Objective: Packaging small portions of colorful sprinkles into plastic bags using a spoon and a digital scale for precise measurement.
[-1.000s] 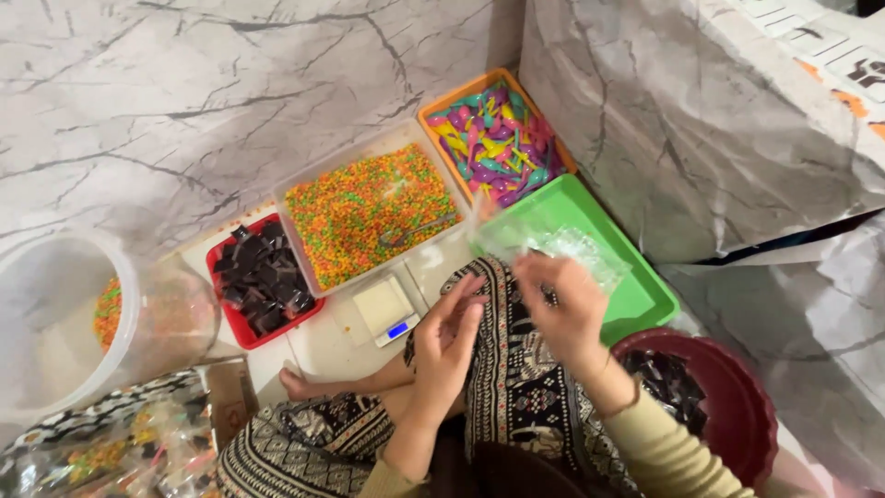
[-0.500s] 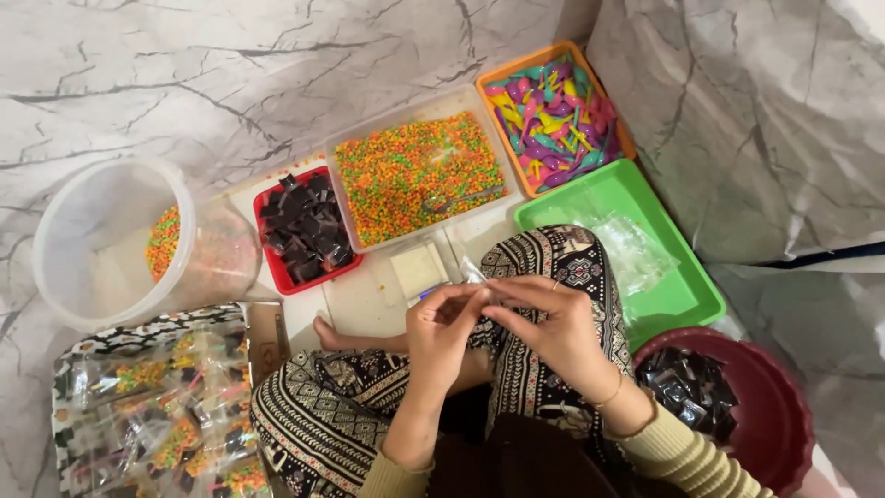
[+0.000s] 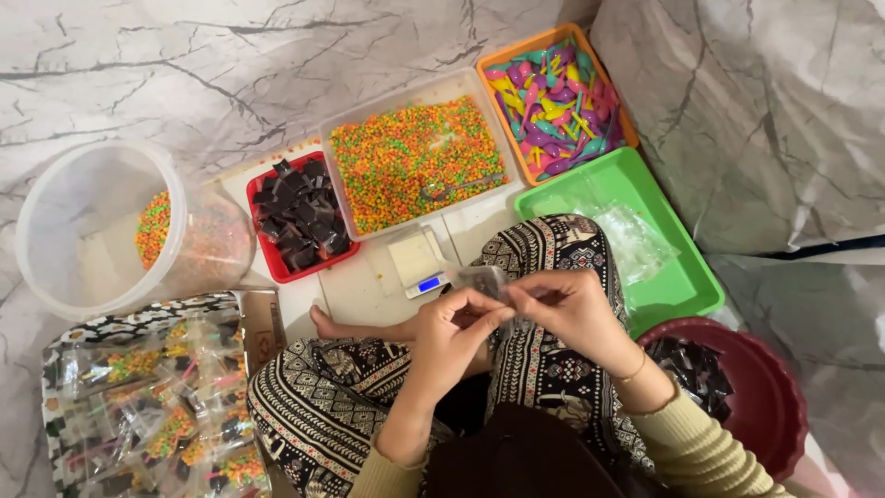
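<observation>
My left hand (image 3: 450,325) and right hand (image 3: 564,309) both pinched a small clear plastic pouch (image 3: 486,281) just in front of the little white digital scale (image 3: 419,265). It looked light, floppy and slippery, so I judged its top edge the best hold.

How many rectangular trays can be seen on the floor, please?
4: a red tray of dark pieces, a clear tray of colourful granules, an orange tray of plastic spoons, and a green tray holding clear bags.

Marble-patterned floor (image 3: 184,65), clear tub (image 3: 83,231), candy trays (image 3: 415,161), small scale (image 3: 419,267)
</observation>
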